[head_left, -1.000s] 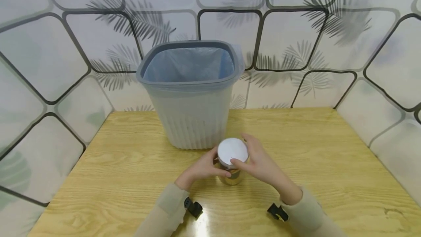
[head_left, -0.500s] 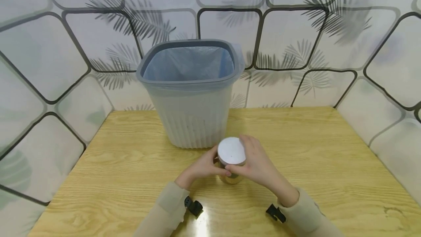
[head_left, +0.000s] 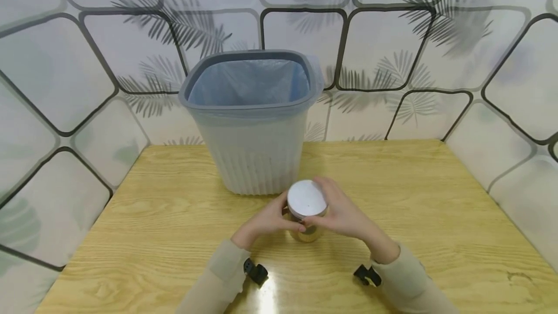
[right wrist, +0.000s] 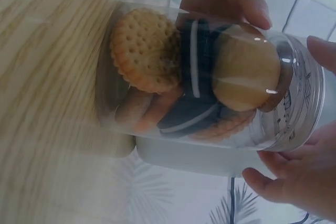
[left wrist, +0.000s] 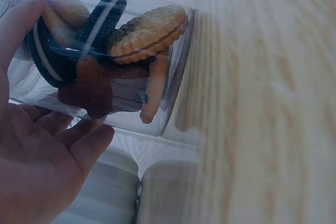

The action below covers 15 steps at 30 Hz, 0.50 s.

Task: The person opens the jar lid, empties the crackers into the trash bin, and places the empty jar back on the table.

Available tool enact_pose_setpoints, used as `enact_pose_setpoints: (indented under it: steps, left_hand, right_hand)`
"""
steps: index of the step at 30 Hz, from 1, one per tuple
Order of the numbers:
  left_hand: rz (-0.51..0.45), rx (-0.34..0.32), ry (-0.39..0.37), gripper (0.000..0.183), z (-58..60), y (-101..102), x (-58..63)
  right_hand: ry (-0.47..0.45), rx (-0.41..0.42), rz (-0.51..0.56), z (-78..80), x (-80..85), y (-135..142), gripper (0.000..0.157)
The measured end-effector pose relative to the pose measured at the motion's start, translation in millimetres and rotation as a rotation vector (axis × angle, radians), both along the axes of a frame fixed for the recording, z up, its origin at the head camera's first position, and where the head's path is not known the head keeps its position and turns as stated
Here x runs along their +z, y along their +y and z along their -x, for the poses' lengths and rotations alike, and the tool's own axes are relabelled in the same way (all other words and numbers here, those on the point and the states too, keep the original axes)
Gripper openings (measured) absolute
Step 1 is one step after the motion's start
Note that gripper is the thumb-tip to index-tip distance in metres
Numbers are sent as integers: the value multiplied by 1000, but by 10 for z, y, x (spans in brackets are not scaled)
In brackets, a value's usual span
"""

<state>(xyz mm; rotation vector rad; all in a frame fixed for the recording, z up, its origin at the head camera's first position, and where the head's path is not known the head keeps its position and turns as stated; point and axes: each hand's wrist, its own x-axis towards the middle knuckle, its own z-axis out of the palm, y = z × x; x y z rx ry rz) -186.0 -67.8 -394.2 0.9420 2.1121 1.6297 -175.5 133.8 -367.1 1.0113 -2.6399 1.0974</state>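
Note:
A clear jar [head_left: 307, 236] with a white lid [head_left: 306, 197] stands upright on the table. Through its wall show round golden sandwich cookies [right wrist: 144, 51], black ones with white filling [right wrist: 197, 61] and a reddish-brown piece [left wrist: 94, 85]. My left hand [head_left: 271, 218] holds the jar's body from the left, its thumb across the front. From the right, my right hand [head_left: 342, 213] grips the lid, with the thumb at the front rim and the fingers at the far side. In the right wrist view, that hand's fingertips [right wrist: 257, 182] sit around the lid end.
Just behind the jar stands a tall pale bin [head_left: 255, 159] with a grey rim and a clear liner. The wooden table [head_left: 414, 183] is closed in by patterned panels [head_left: 388, 52] at the back and sides. A black camera mount is on each wrist.
My right thumb has come off the lid's top to its front rim, and the right hand has turned a little around the lid. The left hand and jar stay in place.

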Motion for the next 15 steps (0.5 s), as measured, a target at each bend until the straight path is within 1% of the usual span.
enact_pose_setpoints:
  steps: [6,10,13,15]
  left_hand:
    - [13,14,-5,84,-22,1,38]
    - [13,6,-8,84,-19,0,38]
    - [10,-1,-12,84,-15,-1,37]
    - [9,-4,-20,84,-15,-1,33]
  right_hand:
    - [-67,144,69,84,-44,82,78]
    - [-93,215,108,133,-77,118,77]
    - [-114,235,126,149,-79,134,79]
    - [-127,211,116,141,-63,146,80]
